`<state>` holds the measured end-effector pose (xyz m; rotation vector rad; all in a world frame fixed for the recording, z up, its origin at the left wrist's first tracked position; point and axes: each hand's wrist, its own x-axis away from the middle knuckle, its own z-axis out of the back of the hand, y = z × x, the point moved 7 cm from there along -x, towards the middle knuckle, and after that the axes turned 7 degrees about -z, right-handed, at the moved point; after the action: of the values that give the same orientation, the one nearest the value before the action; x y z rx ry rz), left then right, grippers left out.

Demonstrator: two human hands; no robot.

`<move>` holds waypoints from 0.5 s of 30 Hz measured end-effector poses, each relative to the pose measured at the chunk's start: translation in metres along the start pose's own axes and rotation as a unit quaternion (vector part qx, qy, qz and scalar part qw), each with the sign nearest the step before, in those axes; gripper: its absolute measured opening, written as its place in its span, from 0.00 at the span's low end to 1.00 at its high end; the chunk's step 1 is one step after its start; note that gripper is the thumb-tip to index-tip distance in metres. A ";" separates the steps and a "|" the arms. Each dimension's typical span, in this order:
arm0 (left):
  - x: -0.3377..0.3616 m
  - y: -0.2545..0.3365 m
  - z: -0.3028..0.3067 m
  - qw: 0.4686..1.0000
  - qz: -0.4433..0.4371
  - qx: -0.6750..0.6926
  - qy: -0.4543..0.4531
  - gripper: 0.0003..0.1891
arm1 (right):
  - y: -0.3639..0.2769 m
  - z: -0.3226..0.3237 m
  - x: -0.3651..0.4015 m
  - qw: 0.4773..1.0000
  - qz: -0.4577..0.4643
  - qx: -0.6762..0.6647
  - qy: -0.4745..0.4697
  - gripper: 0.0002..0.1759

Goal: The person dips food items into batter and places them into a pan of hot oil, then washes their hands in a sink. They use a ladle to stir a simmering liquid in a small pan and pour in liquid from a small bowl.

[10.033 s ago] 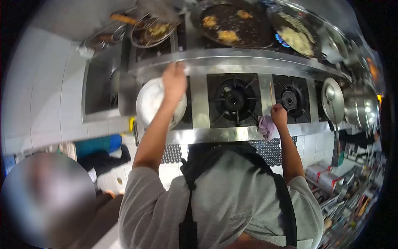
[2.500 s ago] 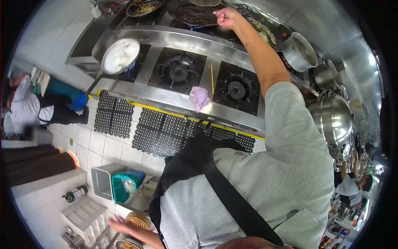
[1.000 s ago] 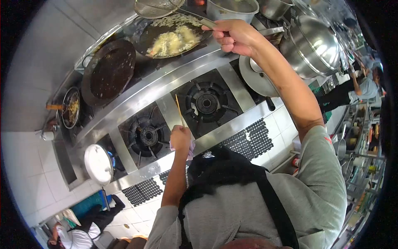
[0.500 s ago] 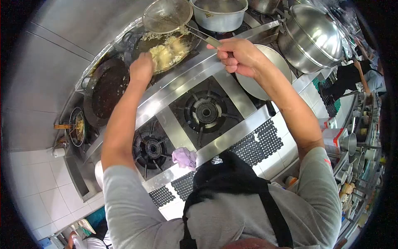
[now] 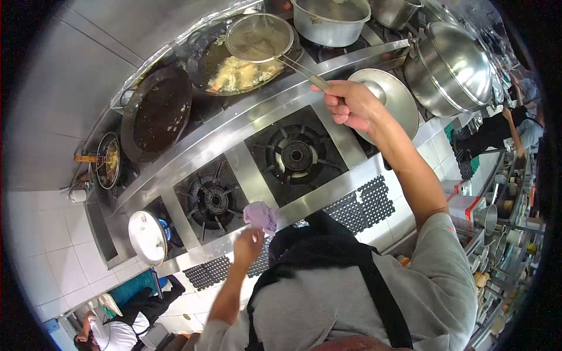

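Note:
My right hand [image 5: 351, 105] grips the handle of a round fine-mesh strainer [image 5: 260, 38]. The mesh hangs over the back part of a wok [image 5: 202, 73] of oil, where pale yellow battered food [image 5: 240, 75] with an orange tip is frying. My left hand [image 5: 249, 248] is low in front of the stove, fingers curled, at the lower edge of a crumpled purple cloth [image 5: 261, 216]. Whether the fingers hold the cloth or anything else is hidden. The cloth lies on the stove's front edge beside a burner [image 5: 216, 200].
Left of the frying wok sits a dark wok [image 5: 158, 120], then a wire strainer [image 5: 108, 161] with bits inside. A white pan [image 5: 147, 238] stands by a blue flame. Behind are a pot [image 5: 331, 26] and a domed steamer [image 5: 451, 70]. Other people are at both sides.
My left hand has left the food in the wok and come down toward me, beside the cloth. The strainer stays in my right hand over the wok. More of the white pan shows.

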<state>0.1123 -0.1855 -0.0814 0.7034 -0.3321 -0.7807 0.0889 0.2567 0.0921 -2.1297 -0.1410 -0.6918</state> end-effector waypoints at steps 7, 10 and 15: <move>0.223 -0.131 -0.086 0.979 0.196 0.051 0.009 0.07 | 0.008 -0.053 -0.056 0.999 -0.021 -0.029 -0.041 0.16; 0.272 -0.165 -0.090 0.982 0.182 0.036 0.029 0.08 | 0.029 -0.056 -0.093 0.996 -0.051 -0.045 -0.052 0.13; 0.340 -0.185 -0.080 0.824 0.491 0.251 0.131 0.18 | 0.060 -0.043 -0.115 0.994 -0.081 -0.066 0.028 0.10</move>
<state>0.2858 -0.4925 -0.2590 0.9804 -0.5874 0.4162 -0.0057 0.2029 0.0098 -2.2408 -0.2465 -0.8755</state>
